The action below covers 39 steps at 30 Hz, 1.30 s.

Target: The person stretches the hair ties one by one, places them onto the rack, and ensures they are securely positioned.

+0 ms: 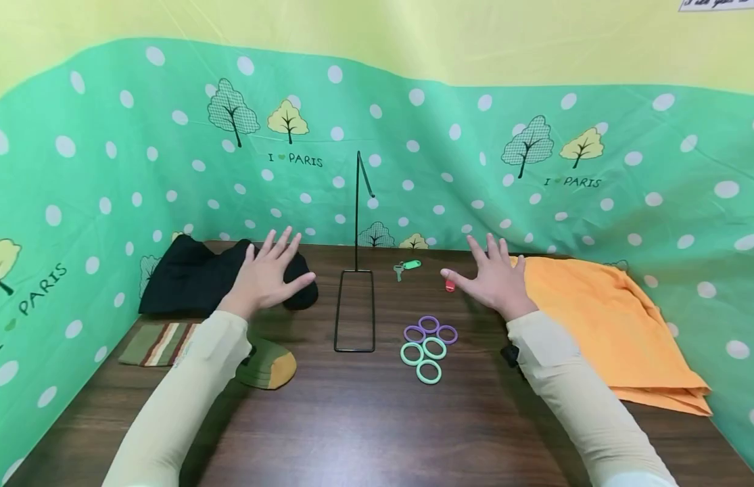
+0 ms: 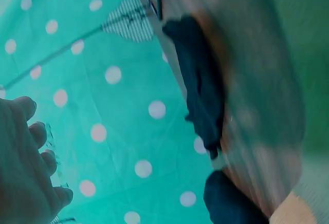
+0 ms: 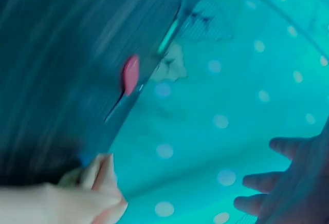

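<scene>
Green polka-dot backdrop cloth [image 1: 450, 155] wraps the far and side edges of the dark wood tabletop [image 1: 364, 426].

Orange cloth [image 1: 602, 318] folded at right, running from far to near edge. Black garment [image 1: 194, 277] bunched at far left. Striped sock [image 1: 163, 343] flat just near of it, toe end green and mustard.

Black wire stand [image 1: 355, 308] at centre: rectangular base flat on the tabletop, thin upright rising at its far end, tip bent over.

Left hand [image 1: 268, 274] hovers over the right end of the black garment, palm down, fingers spread and straight; grip wide, holding nothing. Contact with the garment: can't tell.

Right hand [image 1: 491, 277] palm down just left of the orange cloth, fingers splayed; grip wide, holding nothing.

Six rings [image 1: 429, 348] clustered near-left of the right hand: three purple on the far side, three pale green on the near side, touching or nearly so.

Key with green tag [image 1: 407, 266] far of centre, right of the stand's upright. Small red item [image 1: 450, 285] just off the right thumb tip.

Wrist views heavily blurred; only backdrop, tabletop edge and fingers readable.
</scene>
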{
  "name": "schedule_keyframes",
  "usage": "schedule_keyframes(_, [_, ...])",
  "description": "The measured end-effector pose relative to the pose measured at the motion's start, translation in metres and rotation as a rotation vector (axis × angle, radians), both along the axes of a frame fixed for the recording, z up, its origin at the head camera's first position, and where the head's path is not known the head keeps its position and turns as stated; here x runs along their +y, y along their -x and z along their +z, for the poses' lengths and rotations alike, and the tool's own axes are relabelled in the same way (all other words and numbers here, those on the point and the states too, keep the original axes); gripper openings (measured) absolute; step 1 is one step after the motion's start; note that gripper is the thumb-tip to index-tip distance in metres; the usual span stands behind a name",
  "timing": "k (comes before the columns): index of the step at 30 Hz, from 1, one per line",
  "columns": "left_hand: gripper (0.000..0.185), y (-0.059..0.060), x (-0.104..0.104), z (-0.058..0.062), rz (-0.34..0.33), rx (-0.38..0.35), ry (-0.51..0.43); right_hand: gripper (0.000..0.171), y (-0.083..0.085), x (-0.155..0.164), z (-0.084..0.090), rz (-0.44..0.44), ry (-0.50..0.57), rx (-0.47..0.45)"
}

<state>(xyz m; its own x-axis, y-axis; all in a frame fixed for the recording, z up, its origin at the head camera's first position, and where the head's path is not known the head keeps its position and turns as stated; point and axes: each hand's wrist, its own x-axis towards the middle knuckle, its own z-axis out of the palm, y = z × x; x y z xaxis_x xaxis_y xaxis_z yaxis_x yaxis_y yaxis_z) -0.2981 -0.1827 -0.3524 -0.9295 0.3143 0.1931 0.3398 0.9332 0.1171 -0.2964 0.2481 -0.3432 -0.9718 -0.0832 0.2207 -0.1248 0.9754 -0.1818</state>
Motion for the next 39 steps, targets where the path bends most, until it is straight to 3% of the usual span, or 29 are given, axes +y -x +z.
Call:
schedule_keyframes(9, [0.085,-0.029,0.026,-0.019,-0.187,0.052,0.000,0.094,-0.034,-0.027,-0.012,0.144,0.076,0.063])
schedule_keyframes(14, [0.085,-0.037,0.042,-0.032,-0.267,0.008,0.053,0.090,-0.055,-0.041,-0.021,0.227,0.161,0.052])
schedule_keyframes(17, [0.084,-0.038,0.050,-0.038,-0.291,-0.047,0.107,0.084,-0.068,-0.048,-0.027,0.279,0.285,0.016])
schedule_keyframes(20, [0.084,-0.037,0.055,-0.042,-0.295,-0.134,0.159,0.072,-0.076,-0.053,-0.034,0.352,0.477,-0.049])
schedule_keyframes(23, [0.083,-0.035,0.058,-0.043,-0.286,-0.226,0.195,0.057,-0.078,-0.056,-0.040,0.419,0.675,-0.159])
schedule_keyframes(26, [0.083,-0.033,0.061,-0.043,-0.270,-0.297,0.226,0.049,-0.076,-0.056,-0.046,0.443,0.778,-0.255])
schedule_keyframes(33, [0.085,-0.030,0.065,-0.044,-0.225,-0.418,0.319,0.052,-0.067,-0.052,-0.065,0.442,0.750,-0.424])
schedule_keyframes(39, [0.081,-0.032,0.067,-0.045,-0.215,-0.453,0.356,0.051,-0.070,-0.060,-0.070,0.443,0.600,-0.453])
